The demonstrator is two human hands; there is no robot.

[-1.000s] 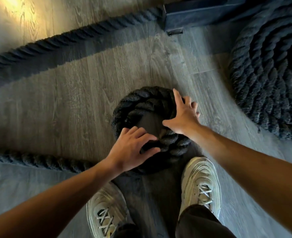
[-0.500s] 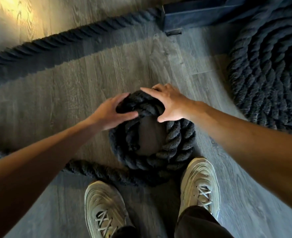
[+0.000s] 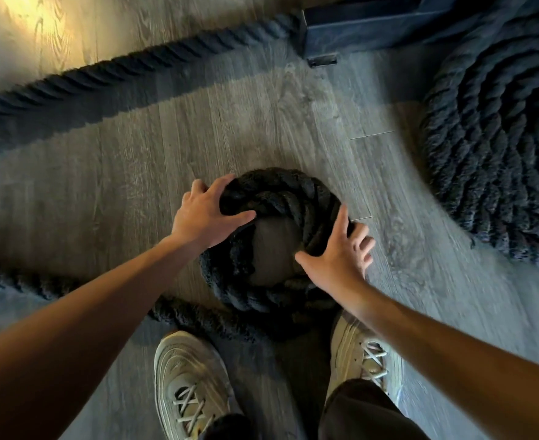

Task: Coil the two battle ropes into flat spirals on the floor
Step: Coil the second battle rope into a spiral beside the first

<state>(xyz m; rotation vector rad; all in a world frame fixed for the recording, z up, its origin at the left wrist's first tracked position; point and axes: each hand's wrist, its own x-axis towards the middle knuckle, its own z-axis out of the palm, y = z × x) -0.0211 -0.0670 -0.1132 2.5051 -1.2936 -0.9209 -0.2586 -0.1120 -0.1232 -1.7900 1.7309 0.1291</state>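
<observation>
L hand [image 3: 204,214]: clamped on upper-left arc of small coil [image 3: 277,198]. Thumb lies across the rope's inner side toward the hole, the other fingers [image 3: 198,187] curl over the outer edge. Firm grasp, rope betw. thumb and fingers.

R hand [image 3: 338,255]: on the coil's right arc, fingers straight and splayed wide, not closed round anything. Palm and index press on the rope; thumb points in toward the hole; outer fingers reach past the coil's rim over the floor [image 3: 134,160]. Whether they touch the boards: can't tell, some blur.

Small coil: black, approx. two turns, bare floor showing in the middle, lying flat in front of both shoes. R shoe [image 3: 363,357] toe just beside its near edge; L shoe [image 3: 192,382] a bit apart.

Loose tail [image 3: 198,315] leaves the coil's near-left side and runs left along the floor to frame edge.

Second stretch of rope [image 3: 134,68] lies diagonally across the far floor, ending at a dark metal base [image 3: 372,23].

Big spiral [image 3: 499,138]: many tight turns, flat, far right, well apart from small coil.
</observation>
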